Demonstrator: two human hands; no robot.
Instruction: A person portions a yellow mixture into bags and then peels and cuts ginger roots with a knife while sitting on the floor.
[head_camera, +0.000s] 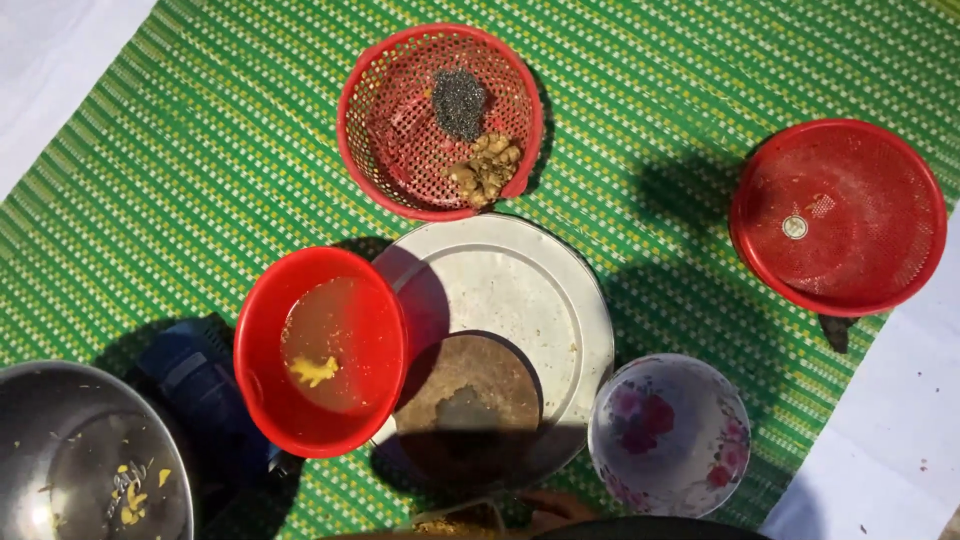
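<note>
At the mat's (230, 130) near edge one hand (553, 508) shows only fingertips, its grip impossible to tell, touching the round metal tray (520, 290). The other hand is unseen. Two red baskets (440, 120), one red bowl (320, 350), one floral bowl (670, 435) and one steel bowl (85, 455) surround it.

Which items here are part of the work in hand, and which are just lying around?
In hand: hand at the bottom edge, beside the round board on the metal tray; red bowl of liquid.

Lying about: red basket, red strainer, floral bowl, steel bowl.
</note>
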